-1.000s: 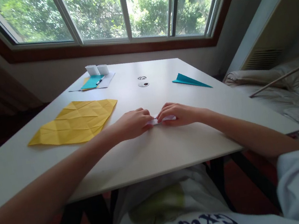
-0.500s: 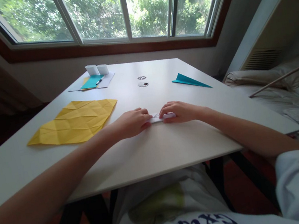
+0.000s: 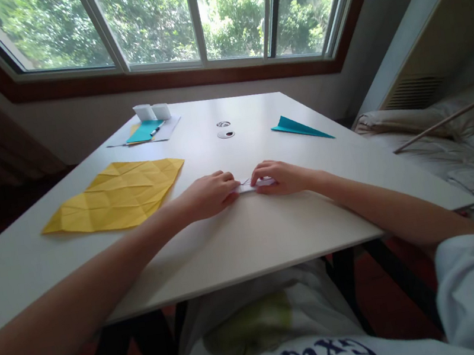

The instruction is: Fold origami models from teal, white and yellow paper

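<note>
A small folded white paper (image 3: 246,188) lies flat on the white table, close to its front edge. My left hand (image 3: 213,194) is closed on the paper's left end, thumb and fingers pinching it. At the other end my right hand (image 3: 280,176) grips it with bent fingers, the thumb along the near side. Only a short middle stretch and a bit under the right palm show; the fingers cover the rest. Thin lines or edges cross at the top of the visible stretch.
Creased yellow paper (image 3: 118,195) spreads left of my hands. A teal folded paper plane (image 3: 301,127) rests to the right. Far left are teal paper (image 3: 144,131), a pen (image 3: 157,128) and white folded pieces (image 3: 143,112). Round cable holes (image 3: 225,135) sit mid-table.
The view has shifted very slightly. Both hands keep their hold on the white paper, in nearly the same place.
</note>
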Demonstrator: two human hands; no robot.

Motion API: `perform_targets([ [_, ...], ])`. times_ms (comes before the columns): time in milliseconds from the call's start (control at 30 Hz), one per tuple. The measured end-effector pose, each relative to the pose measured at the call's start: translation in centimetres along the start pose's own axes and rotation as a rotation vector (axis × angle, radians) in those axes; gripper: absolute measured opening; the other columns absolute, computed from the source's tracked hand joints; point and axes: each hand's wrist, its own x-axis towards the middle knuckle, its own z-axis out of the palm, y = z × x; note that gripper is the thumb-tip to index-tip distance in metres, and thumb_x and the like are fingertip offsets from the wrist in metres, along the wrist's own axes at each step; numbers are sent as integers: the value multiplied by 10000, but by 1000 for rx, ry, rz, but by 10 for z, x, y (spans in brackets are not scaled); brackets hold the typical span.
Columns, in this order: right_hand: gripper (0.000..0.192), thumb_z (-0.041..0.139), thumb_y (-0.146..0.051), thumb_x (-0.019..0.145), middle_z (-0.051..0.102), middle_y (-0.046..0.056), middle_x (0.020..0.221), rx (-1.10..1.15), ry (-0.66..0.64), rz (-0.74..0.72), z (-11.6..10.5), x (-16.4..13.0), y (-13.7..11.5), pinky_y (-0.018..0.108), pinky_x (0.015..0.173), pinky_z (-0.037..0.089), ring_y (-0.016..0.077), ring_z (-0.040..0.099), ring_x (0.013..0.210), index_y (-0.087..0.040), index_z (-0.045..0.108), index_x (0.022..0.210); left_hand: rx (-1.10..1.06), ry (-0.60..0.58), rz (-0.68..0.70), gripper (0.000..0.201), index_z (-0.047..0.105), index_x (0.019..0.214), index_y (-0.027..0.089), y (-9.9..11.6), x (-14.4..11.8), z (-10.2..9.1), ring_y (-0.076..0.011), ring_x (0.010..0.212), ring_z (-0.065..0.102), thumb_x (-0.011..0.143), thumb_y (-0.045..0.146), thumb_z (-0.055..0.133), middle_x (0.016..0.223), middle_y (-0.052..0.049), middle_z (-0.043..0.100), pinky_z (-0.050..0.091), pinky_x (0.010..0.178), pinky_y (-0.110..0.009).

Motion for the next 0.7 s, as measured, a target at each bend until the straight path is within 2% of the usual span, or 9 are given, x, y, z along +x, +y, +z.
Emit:
perform_targets([
  [200, 171, 508, -240, 842, 626, 79, 873, -16, 8, 9, -1, 0, -2, 289, 756, 428, 170, 548, 825, -169, 623, 946, -18, -14, -16, 344, 619, 1099, 183, 1, 1, -3, -205, 930, 571, 932, 245, 324, 1026, -96, 624, 456, 742, -309],
  [400, 178, 467, -227, 862, 635, 63, 816, -65, 21, 41, -2, 1, -5, 269, 711, 417, 154, 553, 743, -167, 623, 921, -79, 9, -41, 306, 653, 966, 184, -2, 1, -3, -196, 907, 580, 917, 223, 353, 990, -79, 636, 446, 733, -299],
  [700, 177, 523, -308, 841, 644, 56, 808, -134, 20, 71, -2, 2, -7, 264, 693, 407, 159, 559, 737, -176, 628, 895, -63, 40, -67, 269, 604, 864, 170, 0, 3, -2, -185, 825, 586, 916, 221, 346, 879, -64, 635, 434, 679, -279],
])
